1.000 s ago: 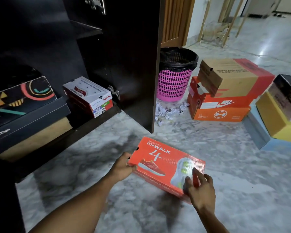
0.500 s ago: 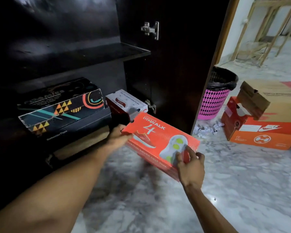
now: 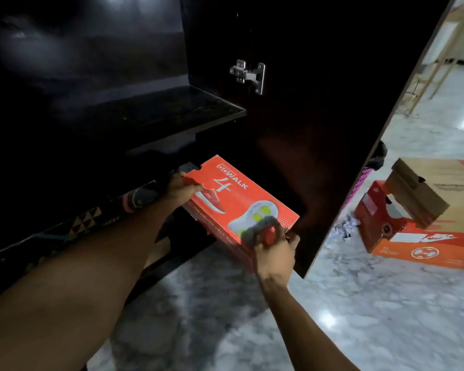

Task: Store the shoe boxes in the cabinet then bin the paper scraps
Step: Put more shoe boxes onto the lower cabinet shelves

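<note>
Red box [image 3: 241, 202] moved partway into cabinet [image 3: 145, 111]; left hand [image 3: 181, 190], right hand [image 3: 275, 250] grip it.

Left forearm [image 3: 86, 277]: bare, extended from the near left corner of the view toward the far centre, wrist straight. Left hand [image 3: 181, 190]: grips the far left corner of the red shoe box [image 3: 233, 199], thumb laid on the lid, remaining fingers hidden beneath.

Right forearm [image 3: 303, 322]: bare, extended from the near right edge toward the far centre, wrist slightly bent. Right hand [image 3: 275, 250]: back of hand toward the camera, holds the near right corner of the same box. Its fingers appear to curl over the lid edge; motion blur prevents confirmation. The two hands are well apart, at opposite corners.
</note>
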